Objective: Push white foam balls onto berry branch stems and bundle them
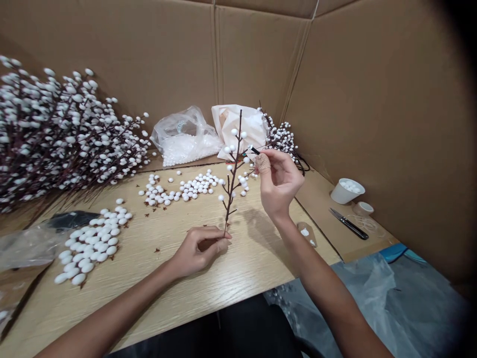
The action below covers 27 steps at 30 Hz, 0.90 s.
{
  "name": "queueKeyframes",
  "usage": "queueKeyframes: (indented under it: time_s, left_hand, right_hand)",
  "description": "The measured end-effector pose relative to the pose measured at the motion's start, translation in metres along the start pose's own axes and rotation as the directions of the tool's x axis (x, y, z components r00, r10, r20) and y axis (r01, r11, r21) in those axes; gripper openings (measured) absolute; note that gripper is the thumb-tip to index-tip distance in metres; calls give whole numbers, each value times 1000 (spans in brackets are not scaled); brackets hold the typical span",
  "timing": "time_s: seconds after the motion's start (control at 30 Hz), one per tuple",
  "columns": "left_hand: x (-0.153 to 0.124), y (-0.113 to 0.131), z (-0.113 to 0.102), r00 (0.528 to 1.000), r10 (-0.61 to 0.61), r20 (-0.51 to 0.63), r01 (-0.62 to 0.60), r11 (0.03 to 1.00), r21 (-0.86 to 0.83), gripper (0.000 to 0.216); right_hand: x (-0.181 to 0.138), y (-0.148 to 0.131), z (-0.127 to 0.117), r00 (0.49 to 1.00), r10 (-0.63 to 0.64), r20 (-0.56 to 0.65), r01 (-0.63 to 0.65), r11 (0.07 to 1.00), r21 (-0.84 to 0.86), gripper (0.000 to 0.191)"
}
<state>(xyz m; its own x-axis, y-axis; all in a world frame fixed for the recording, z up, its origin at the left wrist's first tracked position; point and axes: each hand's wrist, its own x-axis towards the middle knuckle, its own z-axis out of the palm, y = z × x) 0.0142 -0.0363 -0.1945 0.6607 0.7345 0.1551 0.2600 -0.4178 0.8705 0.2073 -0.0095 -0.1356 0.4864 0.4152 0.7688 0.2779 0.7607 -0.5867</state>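
My left hand (199, 249) pinches the bottom of a thin dark branch (233, 171) and holds it upright above the wooden table (238, 268). Several small white foam balls sit on the branch's side twigs. My right hand (278, 181) is raised beside the upper part of the branch, its fingers closed on the tip of one side twig with a white ball at it; a bandage wraps one fingertip. Loose white balls (179, 189) lie scattered behind the branch, and a second group of white balls (91, 243) lies to the left.
A big heap of finished white-berried branches (63, 129) fills the left. A clear bag of balls (186, 136), a white bag (242, 127) and more branches (281, 136) stand at the back. A white cup (346, 191), tape roll (363, 208) and black tool (348, 223) lie right. Cardboard walls surround the table.
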Motion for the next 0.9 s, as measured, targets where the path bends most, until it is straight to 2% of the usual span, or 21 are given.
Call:
queueKeyframes:
  time_s: [0.6,0.9]
  left_hand:
    - [0,-2,-1,1000,11,12,-11,1000,-2,23]
    - [0,-2,0,1000,-1,18,1,1000,-19,25]
  right_hand:
    - [2,-3,0,997,78,-15,-77,996,45,6]
    - [2,-1,-1,999,38,-4,-38,999,37,8]
